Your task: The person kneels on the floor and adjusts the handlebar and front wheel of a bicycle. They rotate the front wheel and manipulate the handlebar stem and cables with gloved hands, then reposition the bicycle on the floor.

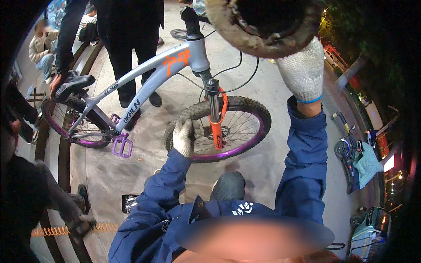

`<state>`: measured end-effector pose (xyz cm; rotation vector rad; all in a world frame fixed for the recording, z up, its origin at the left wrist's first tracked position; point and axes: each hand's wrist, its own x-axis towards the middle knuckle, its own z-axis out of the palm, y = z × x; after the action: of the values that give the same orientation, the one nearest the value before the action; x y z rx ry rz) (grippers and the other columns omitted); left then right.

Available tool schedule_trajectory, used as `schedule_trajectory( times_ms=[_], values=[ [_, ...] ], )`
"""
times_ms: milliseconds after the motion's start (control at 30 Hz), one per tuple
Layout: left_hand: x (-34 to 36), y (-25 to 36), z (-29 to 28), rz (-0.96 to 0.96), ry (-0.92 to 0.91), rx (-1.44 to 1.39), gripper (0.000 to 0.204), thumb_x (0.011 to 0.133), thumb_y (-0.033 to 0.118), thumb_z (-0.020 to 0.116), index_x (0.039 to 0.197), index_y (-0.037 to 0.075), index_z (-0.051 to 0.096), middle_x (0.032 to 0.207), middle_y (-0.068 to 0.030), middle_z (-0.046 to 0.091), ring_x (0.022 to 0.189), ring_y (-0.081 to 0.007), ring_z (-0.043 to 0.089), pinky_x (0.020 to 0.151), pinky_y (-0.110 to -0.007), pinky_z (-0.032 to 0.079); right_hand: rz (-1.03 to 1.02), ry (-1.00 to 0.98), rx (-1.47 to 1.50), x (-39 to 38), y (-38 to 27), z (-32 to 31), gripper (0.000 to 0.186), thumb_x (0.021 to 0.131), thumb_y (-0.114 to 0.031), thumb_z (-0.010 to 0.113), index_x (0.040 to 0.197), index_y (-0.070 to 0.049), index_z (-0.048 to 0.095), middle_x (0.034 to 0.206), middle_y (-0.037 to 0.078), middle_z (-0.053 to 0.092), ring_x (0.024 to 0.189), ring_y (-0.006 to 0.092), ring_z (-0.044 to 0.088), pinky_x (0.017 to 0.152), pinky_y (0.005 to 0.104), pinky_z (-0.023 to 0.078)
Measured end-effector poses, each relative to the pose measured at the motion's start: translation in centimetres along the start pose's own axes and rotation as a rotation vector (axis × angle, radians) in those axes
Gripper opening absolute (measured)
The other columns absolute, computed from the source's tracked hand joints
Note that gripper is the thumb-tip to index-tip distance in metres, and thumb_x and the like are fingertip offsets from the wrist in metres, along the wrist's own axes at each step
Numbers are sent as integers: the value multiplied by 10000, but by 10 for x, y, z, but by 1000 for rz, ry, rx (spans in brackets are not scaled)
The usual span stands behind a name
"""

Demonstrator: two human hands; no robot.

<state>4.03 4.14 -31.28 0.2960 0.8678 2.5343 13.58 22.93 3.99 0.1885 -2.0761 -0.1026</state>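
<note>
My left hand [182,137] wears a pale knit glove and grips the knobby front tyre [237,104] of a grey bicycle [140,94] with a purple rim and orange fork. My right hand [300,70], also gloved, is raised at upper right, holding a dark, round, hollow object [261,19] with a grimy rim, very close to the camera. Its fingers are mostly behind that object. The bicycle has purple pedals [123,144], and its black seat [72,85] is gripped by another person's hand [56,83].
A person in black [120,39] stands behind the bicycle. A seated person [40,55] and others are at left by stepped edges [61,162]. An orange coiled hose [50,230] crosses the lower left. A scooter [344,149] and other vehicles line the right side.
</note>
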Motion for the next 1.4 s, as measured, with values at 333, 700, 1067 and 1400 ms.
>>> schedule_trajectory(
  times_ms=[333,700,1067,1400],
  values=[
    [0,-4,-7,-16,-22,-44,278,1038,183,586,1290,89,516,955,-79,627,751,-176,599,613,-291,508,14,-93,60,11,-4,-1,293,889,-206,784,1130,-48,734,1097,130,760,995,315,725,865,408,576],
    [-1,-8,-10,-40,48,-66,214,1032,181,596,1207,78,530,888,-82,639,708,-181,626,597,-304,518,-40,-108,-155,10,0,-5,235,928,-141,728,1150,-63,724,1112,123,744,1031,332,713,880,410,594],
    [-1,-8,-15,-79,61,-42,222,1041,186,593,1244,116,539,932,-61,651,737,-165,602,621,-298,515,-180,-85,-303,8,-1,0,358,889,-151,777,1226,-74,683,1184,124,712,1099,330,689,931,404,580],
    [-1,-7,-18,-84,96,-49,164,1024,203,610,1154,110,574,940,-64,638,743,-173,599,611,-301,502,35,102,219,11,-34,8,427,906,-142,787,1268,-16,600,1127,133,710,1038,263,704,917,383,564]
  ],
)
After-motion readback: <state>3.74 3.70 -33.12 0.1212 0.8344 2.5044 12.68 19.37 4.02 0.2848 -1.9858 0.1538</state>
